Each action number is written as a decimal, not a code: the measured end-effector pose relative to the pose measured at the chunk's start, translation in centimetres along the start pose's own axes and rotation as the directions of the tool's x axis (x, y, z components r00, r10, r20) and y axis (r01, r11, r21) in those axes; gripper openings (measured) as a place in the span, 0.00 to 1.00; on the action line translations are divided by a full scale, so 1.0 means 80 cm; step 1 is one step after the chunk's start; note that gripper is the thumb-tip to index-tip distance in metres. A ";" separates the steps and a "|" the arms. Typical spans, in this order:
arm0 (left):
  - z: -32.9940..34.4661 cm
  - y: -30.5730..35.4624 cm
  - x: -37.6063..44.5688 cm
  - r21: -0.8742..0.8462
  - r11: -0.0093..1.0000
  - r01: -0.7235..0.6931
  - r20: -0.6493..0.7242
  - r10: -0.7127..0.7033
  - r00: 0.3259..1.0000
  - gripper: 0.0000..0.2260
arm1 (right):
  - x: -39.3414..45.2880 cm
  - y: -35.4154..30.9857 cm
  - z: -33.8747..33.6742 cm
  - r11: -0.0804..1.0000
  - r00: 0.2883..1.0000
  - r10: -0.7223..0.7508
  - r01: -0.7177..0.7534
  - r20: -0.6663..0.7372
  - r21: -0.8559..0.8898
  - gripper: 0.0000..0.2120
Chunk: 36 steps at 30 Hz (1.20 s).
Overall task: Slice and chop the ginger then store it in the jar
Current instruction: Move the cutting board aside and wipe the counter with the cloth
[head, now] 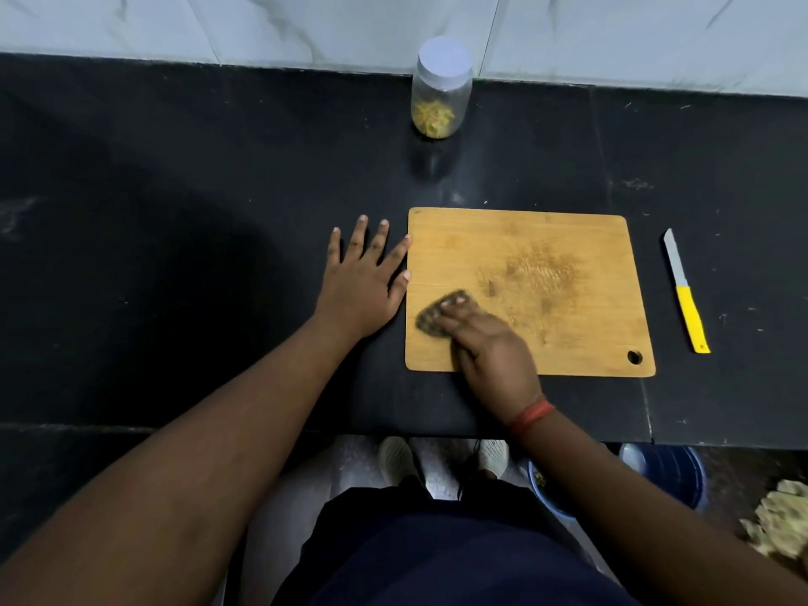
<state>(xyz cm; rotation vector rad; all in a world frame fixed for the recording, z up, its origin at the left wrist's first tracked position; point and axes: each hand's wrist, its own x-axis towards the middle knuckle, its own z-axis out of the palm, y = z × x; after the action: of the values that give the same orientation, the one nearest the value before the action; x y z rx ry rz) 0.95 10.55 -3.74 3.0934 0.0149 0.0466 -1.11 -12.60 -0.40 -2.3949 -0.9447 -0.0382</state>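
Now Wiping: Stain Lies Right of the Pad

Right hand down on the board, fingers together and pressed flat on a dark scrub pad at the near-left corner. Blurred, so probably mid-stroke. Left hand flat on the counter, fingers spread, holding nothing, tips touching the board's left edge to steady it.

Ginger already in the jar, lid on, well beyond the board's far edge. Knife parked right of the board, long axis running near to far, handle nearest.

Darkest stain up and right of the pad. Next stroke likely rightward and away, toward the board's middle. Right hand nearer; left probably best left bracing.
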 end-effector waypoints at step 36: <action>0.001 0.181 0.110 -0.117 0.991 0.071 0.084 -0.061 0.995 0.29 | 0.228 0.288 -0.121 0.856 0.811 0.517 -0.494 -0.275 0.152 0.24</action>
<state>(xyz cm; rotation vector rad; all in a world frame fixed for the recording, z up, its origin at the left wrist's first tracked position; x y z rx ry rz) 9.91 -3.79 -2.90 2.9696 0.1077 -0.0767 28.93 -19.90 0.57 -2.4012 -0.1412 -0.1672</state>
